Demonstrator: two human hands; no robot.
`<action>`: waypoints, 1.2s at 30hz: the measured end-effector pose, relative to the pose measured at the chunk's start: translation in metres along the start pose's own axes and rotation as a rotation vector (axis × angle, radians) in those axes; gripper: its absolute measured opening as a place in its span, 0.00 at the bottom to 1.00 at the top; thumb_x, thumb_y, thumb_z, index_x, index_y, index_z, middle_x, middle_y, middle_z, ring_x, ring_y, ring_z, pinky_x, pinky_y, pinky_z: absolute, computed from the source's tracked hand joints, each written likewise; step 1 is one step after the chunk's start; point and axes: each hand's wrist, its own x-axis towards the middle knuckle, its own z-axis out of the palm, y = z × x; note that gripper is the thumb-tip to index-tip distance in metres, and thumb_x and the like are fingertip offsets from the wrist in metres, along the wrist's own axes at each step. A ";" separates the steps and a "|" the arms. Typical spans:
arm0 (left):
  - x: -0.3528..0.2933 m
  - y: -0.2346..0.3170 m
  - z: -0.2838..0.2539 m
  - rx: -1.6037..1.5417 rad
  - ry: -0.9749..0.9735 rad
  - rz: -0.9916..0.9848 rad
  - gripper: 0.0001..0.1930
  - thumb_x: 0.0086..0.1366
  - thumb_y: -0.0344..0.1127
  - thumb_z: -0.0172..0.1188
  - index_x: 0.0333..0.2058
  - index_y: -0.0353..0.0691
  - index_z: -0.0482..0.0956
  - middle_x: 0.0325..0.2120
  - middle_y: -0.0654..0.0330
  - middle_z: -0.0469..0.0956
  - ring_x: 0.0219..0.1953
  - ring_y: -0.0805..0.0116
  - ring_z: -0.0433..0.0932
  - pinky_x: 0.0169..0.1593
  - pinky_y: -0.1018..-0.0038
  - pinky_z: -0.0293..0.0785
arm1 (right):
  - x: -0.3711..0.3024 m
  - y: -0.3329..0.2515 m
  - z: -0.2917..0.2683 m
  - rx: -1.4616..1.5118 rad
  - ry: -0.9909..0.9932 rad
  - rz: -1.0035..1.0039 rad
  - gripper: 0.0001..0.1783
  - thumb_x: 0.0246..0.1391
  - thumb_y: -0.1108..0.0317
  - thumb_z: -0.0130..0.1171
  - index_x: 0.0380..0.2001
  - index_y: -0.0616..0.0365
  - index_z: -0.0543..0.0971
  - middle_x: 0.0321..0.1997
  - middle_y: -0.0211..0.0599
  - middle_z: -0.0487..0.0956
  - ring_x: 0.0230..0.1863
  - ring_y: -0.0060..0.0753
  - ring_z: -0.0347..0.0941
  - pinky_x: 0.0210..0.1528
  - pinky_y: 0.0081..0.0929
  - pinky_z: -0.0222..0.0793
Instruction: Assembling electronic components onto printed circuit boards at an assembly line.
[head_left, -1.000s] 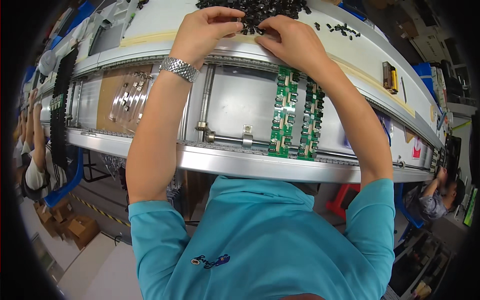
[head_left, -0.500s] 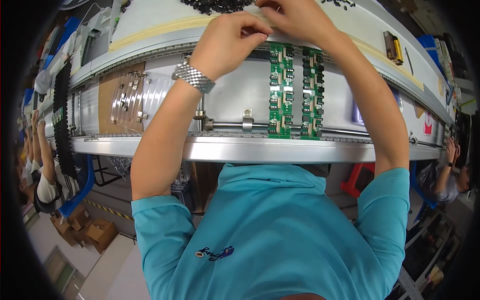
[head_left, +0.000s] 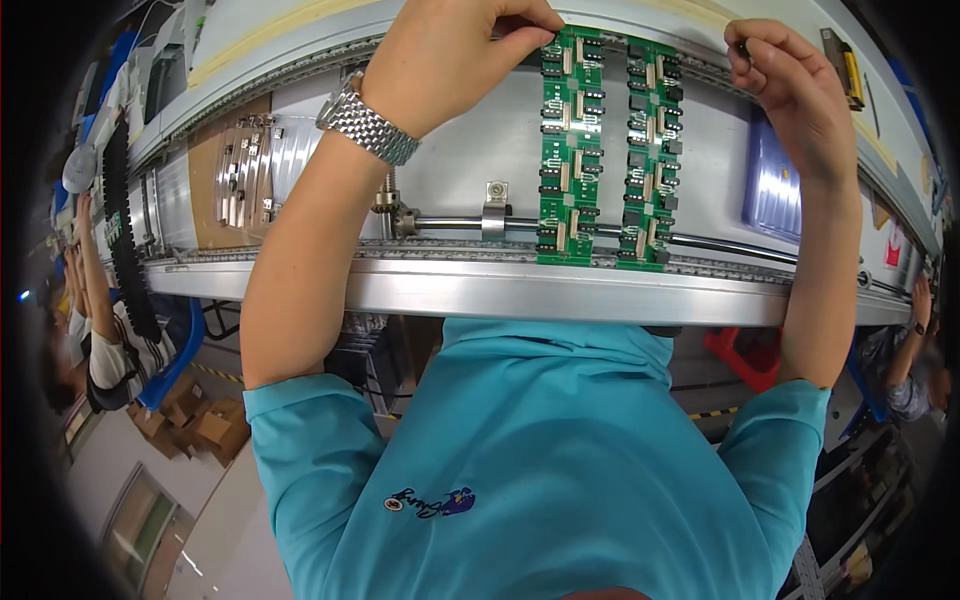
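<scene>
Your right hand has swung away from your left hand since half a second ago, and is now out to the right, well apart from it. Your left fingertips have come to the far end of the left-hand long green circuit board, studded with small black components and pale slim connectors. Your left thumb and forefinger are nearly together there; whether they have hold of anything cannot be told. Your right thumb and fingers are closed on a small dark piece, mostly hidden by them.

That board spans your conveyor crosswise, near the middle, over the silver metal front rail. A second long green circuit board lies parallel just to its right, a narrow gap between them. You wear a silver metal link watch on your left wrist. Beyond your left forearm are clear plastic tubes; left of your right forearm lies a translucent blue-violet plastic sheet.
</scene>
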 end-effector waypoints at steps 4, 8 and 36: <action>-0.003 0.001 0.000 -0.001 -0.009 0.027 0.06 0.59 0.21 0.67 0.35 0.32 0.87 0.35 0.61 0.86 0.27 0.69 0.80 0.34 0.78 0.78 | -0.003 -0.006 0.014 0.028 -0.039 0.045 0.15 0.67 0.68 0.58 0.51 0.66 0.81 0.47 0.40 0.83 0.44 0.25 0.80 0.51 0.20 0.76; -0.001 -0.001 0.002 0.001 -0.012 0.059 0.06 0.59 0.21 0.67 0.35 0.33 0.87 0.35 0.60 0.86 0.27 0.70 0.80 0.34 0.79 0.78 | 0.002 -0.001 0.024 0.032 0.156 0.063 0.10 0.64 0.72 0.58 0.46 0.66 0.81 0.41 0.42 0.82 0.39 0.27 0.79 0.44 0.21 0.77; -0.004 0.001 0.000 0.192 0.034 0.174 0.05 0.60 0.24 0.65 0.34 0.31 0.87 0.31 0.58 0.85 0.27 0.66 0.81 0.35 0.76 0.78 | 0.009 0.016 0.023 0.088 0.335 -0.011 0.09 0.57 0.74 0.65 0.40 0.64 0.83 0.33 0.43 0.84 0.31 0.32 0.80 0.38 0.22 0.78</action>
